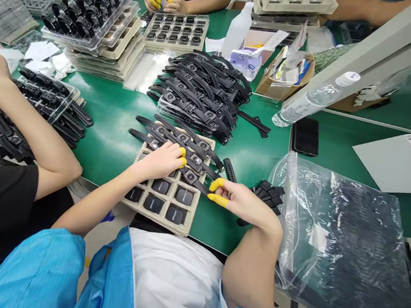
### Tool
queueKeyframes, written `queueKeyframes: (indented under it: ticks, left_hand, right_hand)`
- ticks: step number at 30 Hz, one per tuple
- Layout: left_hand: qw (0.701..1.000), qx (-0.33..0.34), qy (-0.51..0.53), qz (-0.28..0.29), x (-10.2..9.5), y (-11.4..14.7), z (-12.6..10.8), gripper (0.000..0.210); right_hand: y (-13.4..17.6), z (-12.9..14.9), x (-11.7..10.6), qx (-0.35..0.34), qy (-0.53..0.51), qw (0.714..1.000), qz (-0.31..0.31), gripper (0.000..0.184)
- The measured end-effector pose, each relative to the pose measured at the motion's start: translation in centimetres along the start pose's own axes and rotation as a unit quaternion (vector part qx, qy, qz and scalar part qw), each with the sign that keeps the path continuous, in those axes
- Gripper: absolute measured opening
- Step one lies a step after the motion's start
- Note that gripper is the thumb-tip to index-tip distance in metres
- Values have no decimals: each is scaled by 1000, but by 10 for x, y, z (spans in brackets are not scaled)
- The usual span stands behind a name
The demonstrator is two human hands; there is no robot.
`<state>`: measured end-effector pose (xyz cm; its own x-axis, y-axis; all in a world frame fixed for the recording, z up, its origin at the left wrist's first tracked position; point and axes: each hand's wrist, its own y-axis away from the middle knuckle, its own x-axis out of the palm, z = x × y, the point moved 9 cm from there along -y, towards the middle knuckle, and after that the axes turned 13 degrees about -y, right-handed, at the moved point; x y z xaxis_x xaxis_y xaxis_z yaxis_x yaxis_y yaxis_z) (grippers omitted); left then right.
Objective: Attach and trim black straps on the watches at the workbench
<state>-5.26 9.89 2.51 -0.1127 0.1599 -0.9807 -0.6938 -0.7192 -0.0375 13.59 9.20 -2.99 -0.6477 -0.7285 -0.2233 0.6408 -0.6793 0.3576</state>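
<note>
A beige tray [190, 220] of black watch bodies lies on the green table in front of me. Several watches with straps [178, 137] lie across its far half. My left hand [164, 161], with yellow finger cots, presses down on a watch in the tray. My right hand [239, 201], also with yellow cots, pinches the end of a black strap [200, 186] at the tray's right edge. A loose strap piece [229, 169] lies just beyond my right hand, and a small heap of straps [269, 193] sits beside my right wrist.
A big pile of strapped watches [203, 94] lies beyond the tray. A clear plastic bag [341, 240] lies at right, with a phone [305, 136] and water bottle [313, 98] behind it. Stacked trays [104, 37] stand far left. A co-worker's arm [29, 130] rests at left; another person's hands [162, 1] work opposite.
</note>
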Motion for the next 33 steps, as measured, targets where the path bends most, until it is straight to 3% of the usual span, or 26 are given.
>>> queueKeyframes:
  ticks: [2,4,6,7,11,18,22,25,30,33]
  left_hand:
    - [998,-41,-15,-41,-5,9,2,24]
    - [996,-76,-7,-53,-11,21,6,23]
    - [996,-86,5,-17,-13,31,7,23]
    - [996,-83,5,11,-12,35,5,24]
    - [993,-73,-25,90,-12,43,-4,22]
    - [990,-55,-59,116,-5,33,-18,16]
    - [991,-52,-45,114,-6,35,-11,17]
    - [993,-65,8,102,-25,36,5,18]
    - [971,-168,164,-47,-92,16,38,20]
    - [932,-197,293,-81,-89,-13,34,19]
  right_hand:
    - [1,-1,-18,-20,-19,997,-66,36]
    - [7,-7,-47,-35,-8,980,-195,37]
    - [16,-20,-73,-11,35,952,-303,34]
    - [19,-29,-79,19,60,944,-324,34]
    - [14,-57,-78,131,142,940,-283,29]
    - [8,-57,-77,161,197,922,-291,19]
    - [13,-36,-90,42,156,911,-378,9]
    - [20,-24,-95,-48,38,894,-444,22]
    - [25,-19,-91,-113,-169,850,-485,42]
    - [23,-12,-87,-154,-229,839,-468,43]
